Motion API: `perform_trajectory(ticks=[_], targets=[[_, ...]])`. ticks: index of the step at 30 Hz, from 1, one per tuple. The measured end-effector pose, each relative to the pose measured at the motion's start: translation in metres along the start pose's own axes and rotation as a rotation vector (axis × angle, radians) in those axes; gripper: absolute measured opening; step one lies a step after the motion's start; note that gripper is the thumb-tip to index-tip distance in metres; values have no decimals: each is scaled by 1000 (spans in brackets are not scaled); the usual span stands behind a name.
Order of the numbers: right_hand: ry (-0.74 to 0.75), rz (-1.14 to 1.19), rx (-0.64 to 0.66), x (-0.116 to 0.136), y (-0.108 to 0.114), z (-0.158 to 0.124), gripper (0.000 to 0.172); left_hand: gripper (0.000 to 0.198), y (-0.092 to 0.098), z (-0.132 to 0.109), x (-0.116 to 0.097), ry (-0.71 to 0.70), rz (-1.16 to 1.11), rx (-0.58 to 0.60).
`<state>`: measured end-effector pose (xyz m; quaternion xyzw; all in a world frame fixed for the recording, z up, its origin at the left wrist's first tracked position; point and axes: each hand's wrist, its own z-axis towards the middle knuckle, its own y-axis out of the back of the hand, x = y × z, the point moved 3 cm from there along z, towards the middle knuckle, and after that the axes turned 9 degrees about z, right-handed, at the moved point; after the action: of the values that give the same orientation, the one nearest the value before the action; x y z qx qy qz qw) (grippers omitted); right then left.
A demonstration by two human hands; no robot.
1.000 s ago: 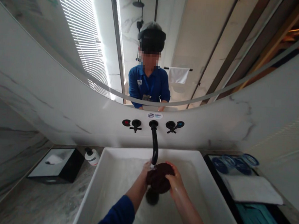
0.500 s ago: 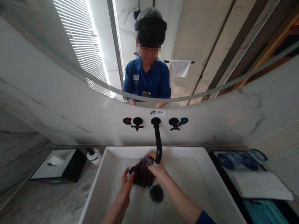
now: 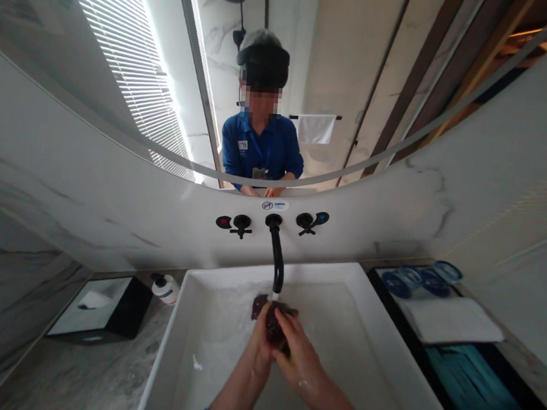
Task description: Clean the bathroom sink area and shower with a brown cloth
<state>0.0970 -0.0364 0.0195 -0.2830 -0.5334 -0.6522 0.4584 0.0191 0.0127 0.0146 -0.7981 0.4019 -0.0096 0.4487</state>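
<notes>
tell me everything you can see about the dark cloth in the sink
The cloth is dark maroon-brown, soft and bunched into a small wad, and looks wet. It sits over the white sink, right under the black faucet, with water running onto it. The left hand and right hand close around it from below, covering its lower part, so only the top shows. Its full size and shape cannot be told.

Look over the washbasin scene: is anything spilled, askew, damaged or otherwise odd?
Nothing stands out. Both hands, left and right, squeeze a dark cloth under the black spout, over the white basin.
</notes>
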Motion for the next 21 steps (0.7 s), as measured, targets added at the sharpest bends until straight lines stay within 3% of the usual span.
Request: perform_trajectory(ticks=[2, 5, 8, 11, 15, 21], targets=[[37, -82, 12, -1, 16, -10, 57, 32, -1, 1, -5, 22, 11, -17], [-74, -239, 92, -18, 25, -20, 46, 25, -4, -3, -15, 21, -14, -8], [-178, -421, 393, -49, 1, -28, 51, 27, -8, -12, -24, 18, -38, 7], [-125, -579, 617, -77, -34, -36, 58, 29, -5, -25, -29, 18, -55, 10], [-122, -702, 643, -88, -59, -43, 53, 26, 4, -46, -38, -38, -119, 4], [-232, -672, 709, -65, -53, -35, 55, 26, 8, -71, -55, -100, -157, 9]])
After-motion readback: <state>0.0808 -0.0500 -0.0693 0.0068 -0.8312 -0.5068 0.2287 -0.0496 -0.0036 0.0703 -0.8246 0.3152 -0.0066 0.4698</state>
